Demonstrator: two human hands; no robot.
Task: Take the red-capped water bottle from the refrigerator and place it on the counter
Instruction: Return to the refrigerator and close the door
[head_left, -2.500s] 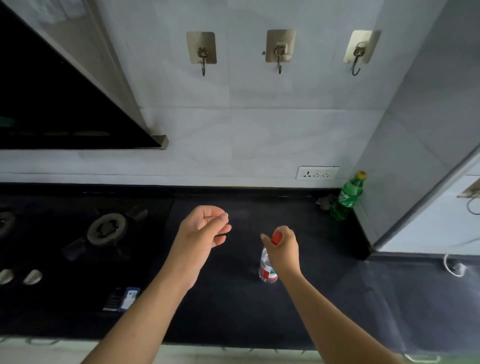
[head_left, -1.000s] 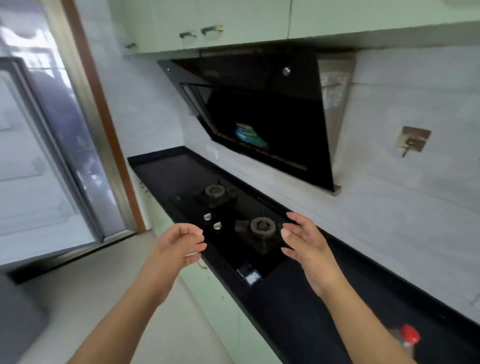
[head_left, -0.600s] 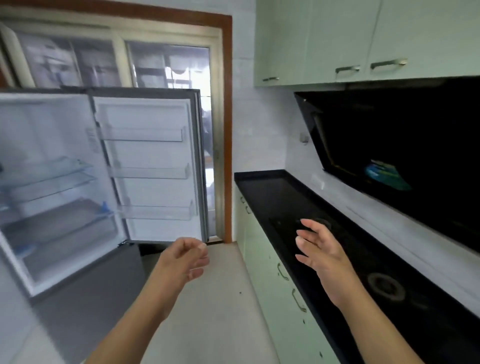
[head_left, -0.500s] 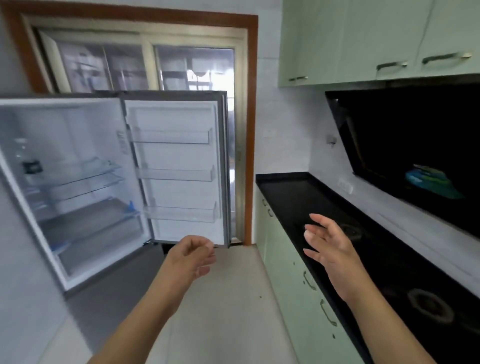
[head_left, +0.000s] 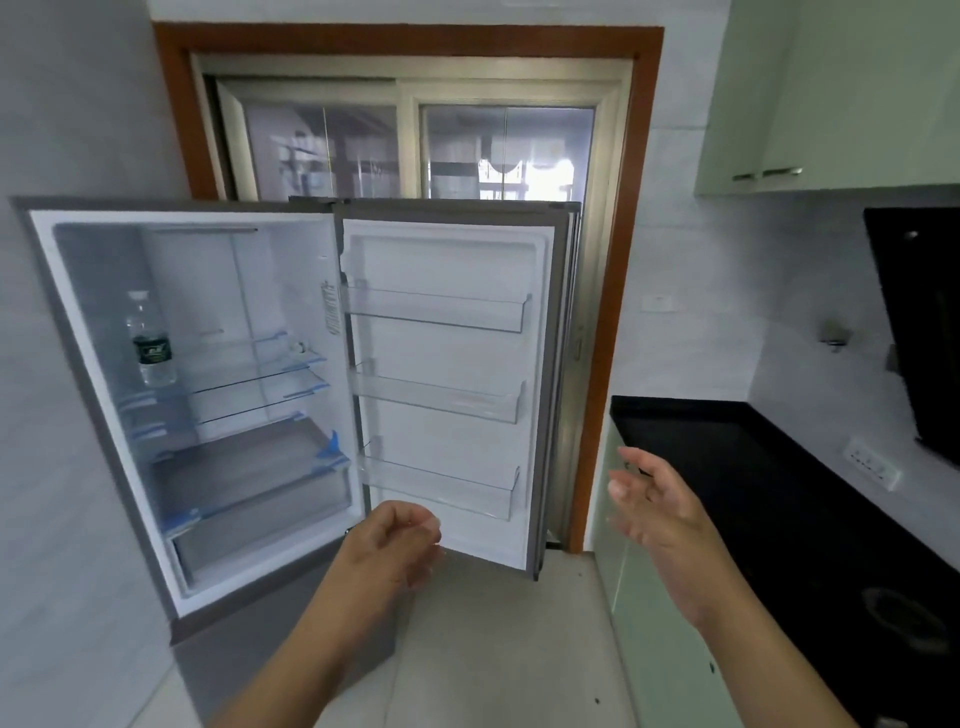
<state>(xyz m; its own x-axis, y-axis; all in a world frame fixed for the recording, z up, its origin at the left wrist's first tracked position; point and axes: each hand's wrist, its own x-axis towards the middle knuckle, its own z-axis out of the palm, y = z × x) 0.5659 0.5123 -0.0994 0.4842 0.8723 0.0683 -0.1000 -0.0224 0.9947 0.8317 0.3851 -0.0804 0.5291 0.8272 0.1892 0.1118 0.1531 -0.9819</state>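
Observation:
The refrigerator (head_left: 93, 467) stands at the left with its door (head_left: 452, 364) swung wide open. On its upper glass shelf stands one clear water bottle (head_left: 150, 343) with a dark label and a pale cap. The red-capped bottle is out of view. My left hand (head_left: 395, 545) hovers below the door's lower edge, fingers loosely curled around nothing. My right hand (head_left: 654, 509) is raised beside the counter's front edge, fingers spread and empty. The black counter (head_left: 727, 457) runs along the right.
Pale green base cabinets (head_left: 654, 649) sit under the counter, with a burner (head_left: 904, 618) on the black hob at lower right. A wood-framed sliding glass door (head_left: 415, 150) lies behind the refrigerator door. Light floor tiles (head_left: 493, 649) stretch between refrigerator and cabinets.
My right hand let go of the red-capped bottle on the counter. The view has swung left from the counter to face the open refrigerator. Both hands stay raised and empty.

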